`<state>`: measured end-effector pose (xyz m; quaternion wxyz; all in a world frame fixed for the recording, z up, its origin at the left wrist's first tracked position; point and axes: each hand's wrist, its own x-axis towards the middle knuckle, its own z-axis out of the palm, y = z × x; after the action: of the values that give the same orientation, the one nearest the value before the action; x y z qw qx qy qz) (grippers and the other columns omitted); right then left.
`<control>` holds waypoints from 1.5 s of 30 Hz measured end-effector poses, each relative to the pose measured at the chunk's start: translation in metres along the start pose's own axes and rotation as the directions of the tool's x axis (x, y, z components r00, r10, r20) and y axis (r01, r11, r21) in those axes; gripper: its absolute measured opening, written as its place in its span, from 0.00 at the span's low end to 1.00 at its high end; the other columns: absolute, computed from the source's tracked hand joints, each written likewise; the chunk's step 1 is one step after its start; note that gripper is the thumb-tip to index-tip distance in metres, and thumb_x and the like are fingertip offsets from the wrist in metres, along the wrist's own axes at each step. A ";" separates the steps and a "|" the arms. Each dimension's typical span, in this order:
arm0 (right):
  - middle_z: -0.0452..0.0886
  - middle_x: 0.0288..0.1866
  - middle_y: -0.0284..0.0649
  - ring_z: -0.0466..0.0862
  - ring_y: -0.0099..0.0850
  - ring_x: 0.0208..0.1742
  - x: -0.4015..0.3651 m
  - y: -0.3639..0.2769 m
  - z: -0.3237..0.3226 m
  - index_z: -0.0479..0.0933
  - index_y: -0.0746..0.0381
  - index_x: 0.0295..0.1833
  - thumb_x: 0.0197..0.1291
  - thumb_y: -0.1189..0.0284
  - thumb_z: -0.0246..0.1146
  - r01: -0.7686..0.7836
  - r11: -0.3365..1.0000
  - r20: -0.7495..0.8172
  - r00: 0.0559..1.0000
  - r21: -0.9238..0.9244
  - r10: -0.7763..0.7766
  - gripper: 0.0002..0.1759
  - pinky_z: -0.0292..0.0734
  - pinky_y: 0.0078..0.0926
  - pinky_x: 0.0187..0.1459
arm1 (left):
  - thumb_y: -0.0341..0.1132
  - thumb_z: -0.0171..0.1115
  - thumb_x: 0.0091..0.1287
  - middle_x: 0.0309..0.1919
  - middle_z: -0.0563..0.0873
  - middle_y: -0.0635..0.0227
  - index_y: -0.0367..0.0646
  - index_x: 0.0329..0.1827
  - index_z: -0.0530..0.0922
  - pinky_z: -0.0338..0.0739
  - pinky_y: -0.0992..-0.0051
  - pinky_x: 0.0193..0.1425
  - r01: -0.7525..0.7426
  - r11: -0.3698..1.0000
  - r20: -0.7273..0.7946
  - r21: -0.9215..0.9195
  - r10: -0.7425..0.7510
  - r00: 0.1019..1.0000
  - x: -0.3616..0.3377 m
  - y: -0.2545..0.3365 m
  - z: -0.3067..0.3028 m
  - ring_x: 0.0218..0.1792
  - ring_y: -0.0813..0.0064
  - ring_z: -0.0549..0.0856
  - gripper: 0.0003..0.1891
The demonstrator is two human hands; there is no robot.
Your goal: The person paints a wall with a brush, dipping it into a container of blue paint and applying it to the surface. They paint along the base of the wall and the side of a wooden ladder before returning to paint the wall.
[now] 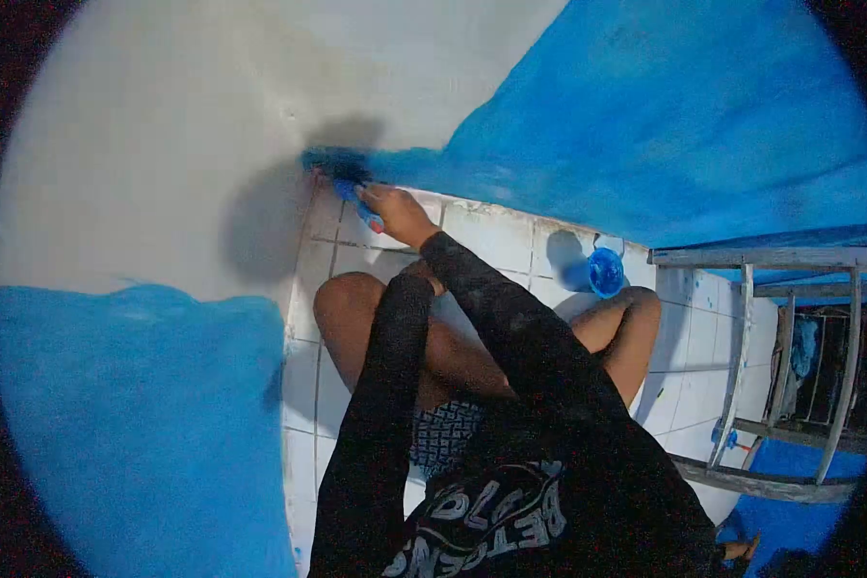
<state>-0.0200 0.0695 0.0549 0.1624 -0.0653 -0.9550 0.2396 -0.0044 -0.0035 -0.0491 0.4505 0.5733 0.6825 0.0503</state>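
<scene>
In my right hand point(400, 214) is a paintbrush point(364, 212), its handle smeared blue with a reddish end. The fingers are closed round it, and its bristles press on the low wall corner, where a dark blue band of wet-looking paint point(414, 161) runs just above the floor tiles. My left hand point(435, 277) rests by my bent knee, mostly hidden behind my right forearm, so its fingers do not show. On the tiles to the right, beyond my other knee, stands a small blue container point(605, 273) with paint marks on it.
White tiled floor point(486, 236) lies around my legs. The left wall point(135, 433) and the far wall point(684, 116) are part blue, part white. A wooden ladder point(742, 366) stands at the right. Near the lower right edge, part of another person's limb point(739, 549) shows.
</scene>
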 end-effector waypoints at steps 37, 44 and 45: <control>0.79 0.57 0.53 0.81 0.52 0.54 -0.153 0.014 -0.051 0.70 0.62 0.68 0.58 0.71 0.61 -0.099 0.986 -0.409 0.901 0.137 0.148 0.30 0.76 0.42 0.57 | 0.43 0.50 0.65 0.60 0.79 0.45 0.35 0.57 0.80 0.74 0.57 0.66 0.124 0.982 -0.011 0.146 -0.124 0.992 -0.024 0.029 -0.018 0.61 0.50 0.80 0.24; 0.80 0.46 0.53 0.82 0.52 0.46 -0.167 0.052 -0.061 0.67 0.61 0.67 0.53 0.70 0.64 -0.337 0.933 -0.166 0.934 -0.124 0.316 0.34 0.78 0.45 0.48 | 0.45 0.51 0.64 0.51 0.83 0.43 0.34 0.49 0.83 0.75 0.57 0.62 0.136 0.975 0.065 0.177 -0.150 0.987 -0.002 -0.001 -0.006 0.55 0.49 0.83 0.23; 0.80 0.46 0.53 0.82 0.52 0.45 -0.179 0.043 -0.072 0.69 0.61 0.66 0.53 0.70 0.63 -0.382 0.919 -0.201 0.912 -0.098 0.358 0.32 0.78 0.46 0.47 | 0.45 0.51 0.64 0.51 0.83 0.42 0.34 0.49 0.83 0.76 0.57 0.62 0.020 0.965 0.036 0.262 -0.030 0.999 0.024 -0.035 0.017 0.55 0.49 0.82 0.23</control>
<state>0.1744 0.1024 0.0438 0.1943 -0.2772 -0.9207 0.1942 -0.0167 -0.0033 -0.0930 0.3850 0.6199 0.6813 -0.0571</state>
